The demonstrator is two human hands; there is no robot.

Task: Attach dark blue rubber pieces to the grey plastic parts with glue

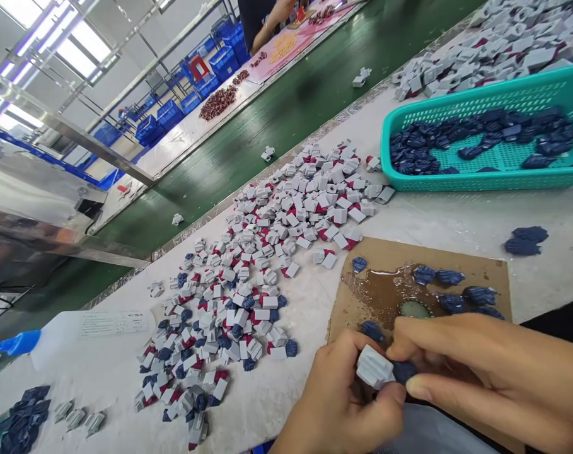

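Note:
At the lower right, my left hand [345, 403] pinches a small light-grey plastic part [374, 367] between thumb and fingers. A small dark-blue plastic piece [403, 371] is pinched in my right hand [480, 372], up against the grey part's right end. Whether the two are joined cannot be made out. Just beyond both hands lies a brown cardboard sheet [399, 251], wet with a puddle of clear liquid [387, 287]. Several dark-blue pieces [450, 277] rest on it, and one blue piece [372, 330] sits close to my left fingers.
A large heap of grey parts [286, 221] with red and blue pieces spreads leftward. A teal basket [485, 183] holds blue pieces. A white bottle [69, 340] with a blue cap lies left. Beyond runs a green conveyor belt [305, 107]; a person's arm [267, 31] shows across it.

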